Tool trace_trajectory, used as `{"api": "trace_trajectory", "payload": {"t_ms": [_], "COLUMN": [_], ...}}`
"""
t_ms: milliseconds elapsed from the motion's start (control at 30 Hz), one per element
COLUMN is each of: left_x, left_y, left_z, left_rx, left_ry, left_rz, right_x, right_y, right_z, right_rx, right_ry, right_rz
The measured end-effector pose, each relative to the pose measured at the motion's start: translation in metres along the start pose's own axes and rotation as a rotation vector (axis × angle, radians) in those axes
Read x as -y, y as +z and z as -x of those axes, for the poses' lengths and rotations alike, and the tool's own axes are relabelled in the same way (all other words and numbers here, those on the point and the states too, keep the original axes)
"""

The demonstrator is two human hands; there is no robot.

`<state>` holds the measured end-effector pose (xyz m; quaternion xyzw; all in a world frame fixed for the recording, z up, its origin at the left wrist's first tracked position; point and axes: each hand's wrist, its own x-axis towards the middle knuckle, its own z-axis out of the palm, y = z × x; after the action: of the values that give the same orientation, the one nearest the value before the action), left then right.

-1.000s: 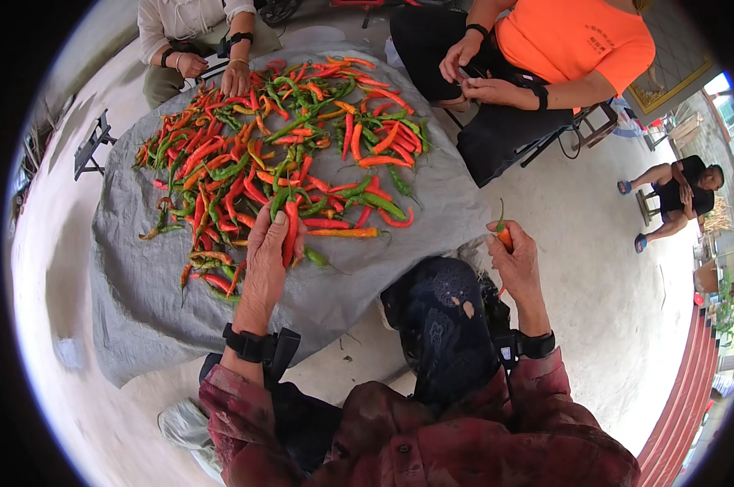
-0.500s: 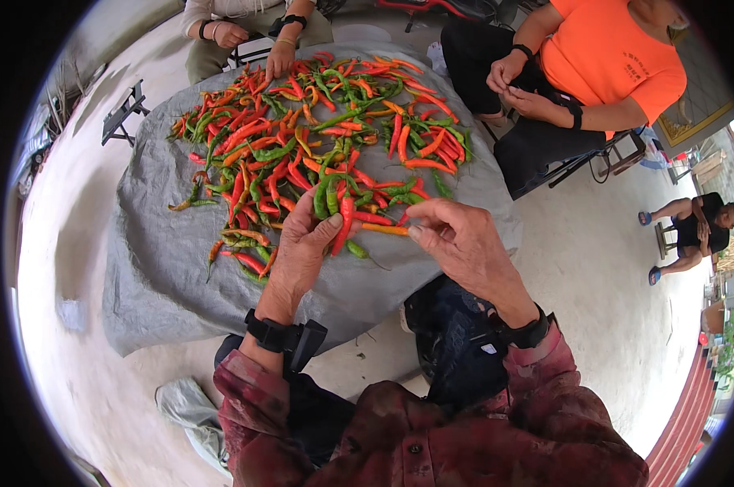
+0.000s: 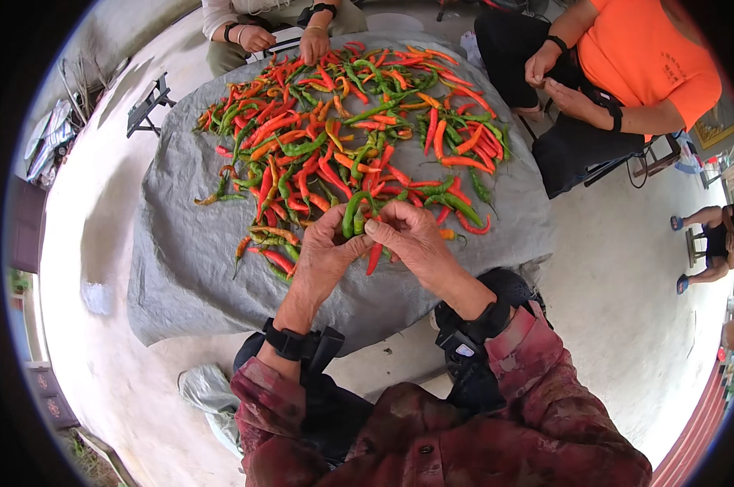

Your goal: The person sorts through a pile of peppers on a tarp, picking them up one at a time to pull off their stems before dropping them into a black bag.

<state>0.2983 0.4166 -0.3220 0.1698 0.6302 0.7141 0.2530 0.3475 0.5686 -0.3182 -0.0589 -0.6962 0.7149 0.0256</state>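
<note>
My left hand (image 3: 325, 245) is closed around a few chili peppers above the near edge of the pile. A curved green chili pepper (image 3: 350, 217) sticks up from its fingers, and the tip of a red chili pepper (image 3: 374, 260) hangs below. Pressed up against it, my right hand (image 3: 414, 237) pinches with thumb and forefinger at the peppers' ends. The exact pinch point is partly hidden by the fingers. Just beyond both hands lies a wide pile of red, green and orange chili peppers (image 3: 298, 148) on a grey cloth (image 3: 190, 272).
Across the pile a person's hand (image 3: 314, 45) reaches into the peppers. At the right sits a person in an orange shirt (image 3: 655, 61), hands together. A small dark stool (image 3: 149, 105) stands left of the cloth. A grey bag (image 3: 208, 390) lies on the floor at lower left.
My right hand has come leftward to the peppers in my left hand and now pinches there. The whole view has shifted, so the pile sits further right.
</note>
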Motion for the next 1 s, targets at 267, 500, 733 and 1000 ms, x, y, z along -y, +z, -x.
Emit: {"api": "trace_trajectory", "payload": {"t_ms": [267, 500, 733, 1000], "left_x": [-0.002, -0.002, -0.001, -0.007], "left_y": [-0.009, 0.001, -0.001, -0.031], "left_z": [-0.004, 0.002, 0.015, 0.013], "left_rx": [-0.212, -0.204, -0.031, -0.251], "left_ry": [0.250, 0.480, -0.010, -0.001], "left_rz": [-0.734, -0.672, 0.186, 0.553], "right_x": [0.008, 0.009, 0.013, 0.022], "right_y": [-0.023, -0.009, -0.004, -0.020], "right_z": [0.007, 0.013, 0.012, 0.012], "right_rx": [0.085, 0.290, 0.374, 0.436], "right_ry": [0.135, 0.107, 0.156, 0.105], "right_rz": [-0.339, -0.008, 0.028, -0.724]}}
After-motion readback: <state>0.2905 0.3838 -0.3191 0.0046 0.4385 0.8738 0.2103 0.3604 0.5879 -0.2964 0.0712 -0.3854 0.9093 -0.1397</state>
